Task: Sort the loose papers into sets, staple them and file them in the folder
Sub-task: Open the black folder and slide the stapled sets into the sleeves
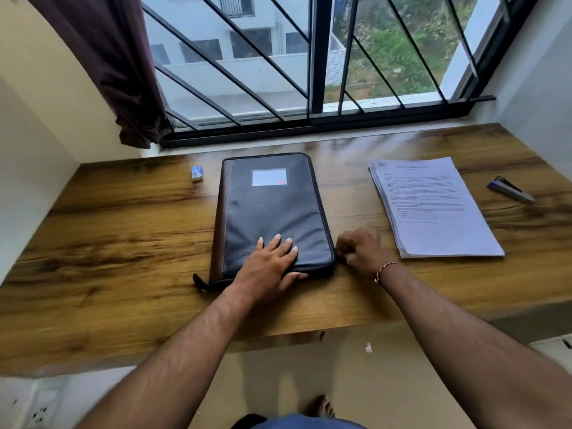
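Looking down through the head camera, I see the folder (272, 209) lying zipped shut in the middle of the wooden desk (108, 230). Its brown spine is at 9 o'clock and a white label (269, 177) sits near its 12 o'clock end. My left hand (270, 263) lies flat on the cover at the folder's 6 o'clock end, with the fingers (283, 243) straight and spread, pressing down and gripping nothing. My right hand (360, 250), a thread band (385, 270) at its wrist, sits against the folder's corner at about 5 o'clock. Its fingers are curled under, and I cannot tell whether they pinch anything there. A black tab (198, 281) pokes out at the folder's 7 o'clock corner. The stack of papers (433, 209) rests apart from the folder at 3 o'clock, printed side up. The stapler (509, 189) lies beyond the papers, near the desk's 3 o'clock edge. A small box (197, 173) stands at 10 o'clock, just beside the folder's far corner.
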